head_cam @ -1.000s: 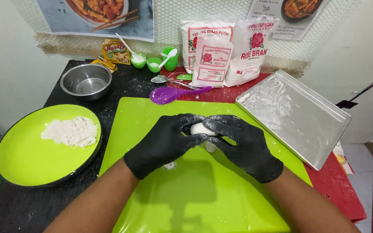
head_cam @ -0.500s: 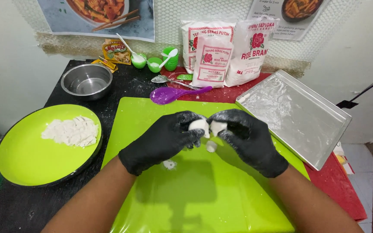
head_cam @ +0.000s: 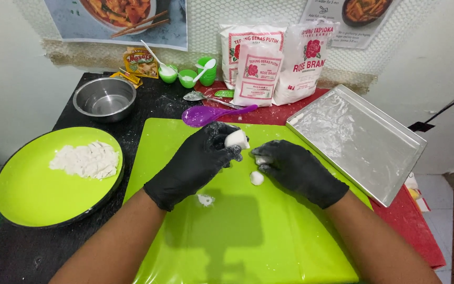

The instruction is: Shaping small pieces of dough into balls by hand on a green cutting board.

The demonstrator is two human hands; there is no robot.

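Observation:
Both my hands wear black gloves over a lime green cutting mat (head_cam: 248, 236). My left hand (head_cam: 198, 163) pinches a white lump of dough (head_cam: 236, 139) between thumb and fingers. A little to the right, my right hand (head_cam: 298, 171) holds a smaller white dough piece (head_cam: 261, 159) at its fingertips. A small round dough piece (head_cam: 257, 178) lies on the mat just below my right fingers, and a bit of dough (head_cam: 204, 199) lies under my left wrist.
A green plate (head_cam: 32, 194) at left carries a pile of white dough pieces (head_cam: 86, 160). A steel bowl (head_cam: 104, 98), purple spoon (head_cam: 211, 113), green cups (head_cam: 187, 78) and flour bags (head_cam: 269, 60) stand behind. A floured metal tray (head_cam: 356, 139) lies at right.
The single dough lump held between both hands has been pulled apart. My hands have separated, left hand keeping the larger piece, right hand a smaller one, and a small piece now lies on the mat.

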